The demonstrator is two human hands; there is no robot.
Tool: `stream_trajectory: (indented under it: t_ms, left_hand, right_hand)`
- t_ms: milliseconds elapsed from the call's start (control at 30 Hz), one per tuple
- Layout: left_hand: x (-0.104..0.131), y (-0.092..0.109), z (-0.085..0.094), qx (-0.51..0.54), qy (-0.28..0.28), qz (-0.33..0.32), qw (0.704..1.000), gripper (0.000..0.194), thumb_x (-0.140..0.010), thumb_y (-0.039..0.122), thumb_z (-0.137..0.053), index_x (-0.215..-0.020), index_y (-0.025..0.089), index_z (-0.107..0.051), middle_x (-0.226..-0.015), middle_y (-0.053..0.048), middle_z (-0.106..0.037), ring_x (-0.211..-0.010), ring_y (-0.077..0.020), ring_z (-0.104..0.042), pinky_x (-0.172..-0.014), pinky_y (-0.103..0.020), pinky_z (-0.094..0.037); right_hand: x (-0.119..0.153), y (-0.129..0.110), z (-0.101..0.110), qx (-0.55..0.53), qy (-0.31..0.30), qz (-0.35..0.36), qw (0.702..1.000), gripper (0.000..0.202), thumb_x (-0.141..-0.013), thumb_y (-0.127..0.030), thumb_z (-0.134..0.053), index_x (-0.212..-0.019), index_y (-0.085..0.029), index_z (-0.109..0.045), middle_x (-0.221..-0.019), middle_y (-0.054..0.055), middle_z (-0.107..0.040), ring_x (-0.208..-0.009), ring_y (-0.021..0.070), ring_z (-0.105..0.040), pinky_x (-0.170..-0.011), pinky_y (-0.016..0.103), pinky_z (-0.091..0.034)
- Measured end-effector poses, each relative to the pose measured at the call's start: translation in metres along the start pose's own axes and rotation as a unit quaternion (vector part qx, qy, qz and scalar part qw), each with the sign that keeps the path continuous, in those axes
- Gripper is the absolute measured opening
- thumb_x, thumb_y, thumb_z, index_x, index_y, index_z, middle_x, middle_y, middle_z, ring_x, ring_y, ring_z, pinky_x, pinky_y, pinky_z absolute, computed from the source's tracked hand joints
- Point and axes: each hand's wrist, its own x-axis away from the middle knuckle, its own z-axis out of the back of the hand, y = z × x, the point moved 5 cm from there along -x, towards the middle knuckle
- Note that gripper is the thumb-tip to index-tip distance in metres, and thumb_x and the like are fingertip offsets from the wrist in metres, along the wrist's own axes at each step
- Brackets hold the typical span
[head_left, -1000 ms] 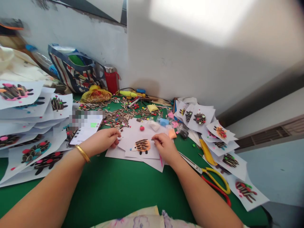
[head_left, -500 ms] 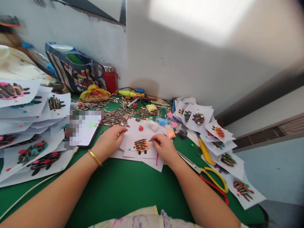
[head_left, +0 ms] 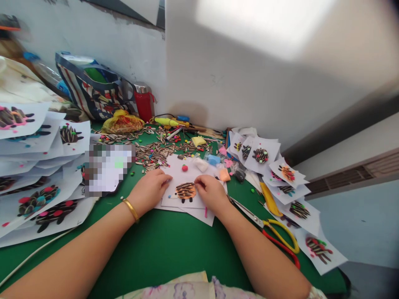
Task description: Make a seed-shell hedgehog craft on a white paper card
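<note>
The left hand (head_left: 150,189) lies loosely curled on the paper (head_left: 171,198). The right hand (head_left: 212,192) pinches its fingertips at the hedgehog (head_left: 185,191); what it grips is too small to tell.

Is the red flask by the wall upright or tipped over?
Upright: the red flask stands on its base on the green table, silver cap on top.

Both forearms reach forward, left hand (head_left: 150,189) lying palm down, right hand (head_left: 210,192) curled with fingertips pinched
</note>
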Motion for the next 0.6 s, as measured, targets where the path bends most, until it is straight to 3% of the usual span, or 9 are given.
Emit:
stream_trajectory:
  t_ms: [600]
  left_hand:
    - [0.0003, -0.0018, -0.0017, 0.009, 0.005, -0.006, 1.000, 0.028, -0.087, 0.025, -0.050, -0.102, 0.021, -0.073, -0.095, -0.010, -0.066, -0.093, -0.0247, -0.061, -0.088, -0.039, -0.049]
  right_hand:
    - [-0.0056, -0.0031, -0.0049, 0.047, -0.033, -0.001, 0.998, 0.017, -0.081, -0.012, -0.056, -0.081, -0.022, -0.069, -0.084, 0.003, -0.070, -0.082, 0.0184, -0.060, -0.071, 0.029, -0.041]
